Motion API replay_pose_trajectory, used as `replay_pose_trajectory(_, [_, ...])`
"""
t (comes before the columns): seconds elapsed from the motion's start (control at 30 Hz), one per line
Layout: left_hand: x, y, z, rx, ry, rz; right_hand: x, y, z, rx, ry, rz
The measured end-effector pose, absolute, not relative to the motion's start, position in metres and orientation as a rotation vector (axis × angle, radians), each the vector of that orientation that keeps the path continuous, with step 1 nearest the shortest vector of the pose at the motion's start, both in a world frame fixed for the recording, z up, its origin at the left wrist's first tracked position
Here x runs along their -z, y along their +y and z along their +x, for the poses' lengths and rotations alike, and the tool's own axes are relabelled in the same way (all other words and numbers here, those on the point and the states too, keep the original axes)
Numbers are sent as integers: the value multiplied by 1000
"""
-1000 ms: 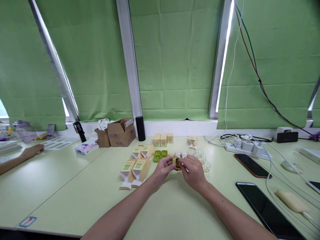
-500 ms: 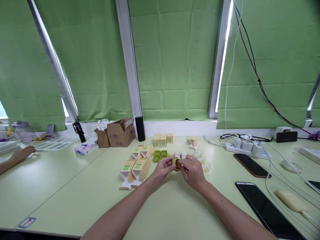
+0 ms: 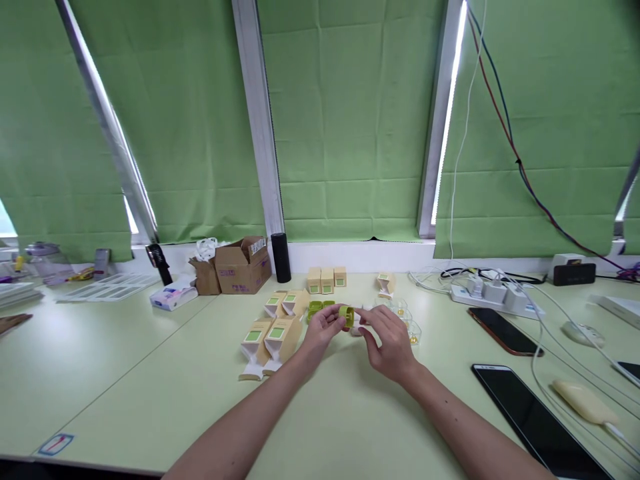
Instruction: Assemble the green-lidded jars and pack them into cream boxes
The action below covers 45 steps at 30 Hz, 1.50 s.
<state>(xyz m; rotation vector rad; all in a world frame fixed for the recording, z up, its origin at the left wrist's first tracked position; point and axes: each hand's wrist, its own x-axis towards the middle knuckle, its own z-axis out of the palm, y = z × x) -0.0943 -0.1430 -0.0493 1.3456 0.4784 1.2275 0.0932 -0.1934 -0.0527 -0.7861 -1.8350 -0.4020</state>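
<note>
My left hand (image 3: 321,331) pinches a small yellow-green container (image 3: 346,317) between thumb and fingers, holding it just above the table. To its right, my right hand (image 3: 391,339) has thumb and forefinger spread, with the forefinger tip close to the container; whether it touches I cannot tell. Behind my left hand stand similar green containers (image 3: 315,307), partly hidden by it. Clear plastic pieces (image 3: 414,331) with gold-coloured spots sit behind my right hand. Left of my left hand lie several beige cartons (image 3: 280,333) with green labels and open white flaps.
Small beige boxes (image 3: 327,280) and another open carton (image 3: 385,285) stand farther back. A brown cardboard box (image 3: 243,267), tissue pack (image 3: 173,295) and black cylinder (image 3: 281,258) are at back left. Phones (image 3: 505,331), a power strip (image 3: 495,298) and cables lie right. Another person's hand (image 3: 13,323) shows far left.
My right hand's fingers have come off the green container and spread apart, moving slightly right. The container has turned in my left hand. The other person's hand has drawn back left.
</note>
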Motion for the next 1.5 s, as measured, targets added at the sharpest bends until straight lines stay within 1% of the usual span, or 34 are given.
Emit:
replay_pose_trajectory(0.23, [55, -140, -89, -1256, 615, 1412, 59, -192, 86, 303, -1868, -903])
replay_pose_trajectory(0.4, [53, -146, -86, -1226, 610, 1438, 67, -187, 84, 221, -1821, -912])
replay_pose_trajectory(0.53, [48, -149, -88, -1300, 638, 1476, 69, -185, 85, 167, -1787, -918])
replay_pose_trajectory(1.5, [52, -143, -87, -1303, 767, 1599, 74, -182, 84, 162, -1774, -900])
